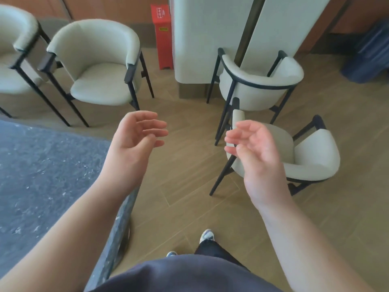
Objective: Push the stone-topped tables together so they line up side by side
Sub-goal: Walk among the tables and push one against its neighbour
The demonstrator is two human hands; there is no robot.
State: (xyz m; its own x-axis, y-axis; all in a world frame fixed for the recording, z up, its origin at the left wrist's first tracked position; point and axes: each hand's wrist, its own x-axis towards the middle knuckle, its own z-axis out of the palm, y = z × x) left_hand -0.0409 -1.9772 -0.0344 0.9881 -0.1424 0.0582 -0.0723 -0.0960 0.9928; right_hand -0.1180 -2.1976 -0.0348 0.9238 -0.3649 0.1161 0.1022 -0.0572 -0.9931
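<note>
Although the task speaks of tables, only one stone-topped table (42,169) shows, its dark speckled slab filling the 8 to 9 o'clock part of the view and cut off by the left and bottom edges, so its full shape and long axis cannot be told; its visible right edge runs from about 7 o'clock up toward the centre, and the base beneath is mostly hidden. The left forearm crosses over that edge, and the left hand (134,135) hangs in the air just past the table's corner, palm turned inward, fingers loosely curled and apart, holding nothing. The right hand (252,148) floats at 3 o'clock of it, fingers likewise relaxed and spread, touching nothing; both are slightly blurred. Four pale upholstered chairs (99,66) with dark frames are visible: two at 10 to 11 o'clock, the leftmost cut off, and two at 2 to 3 o'clock. A red box (162,36) stands at 12 o'clock beside a pale pillar (197,39).
</note>
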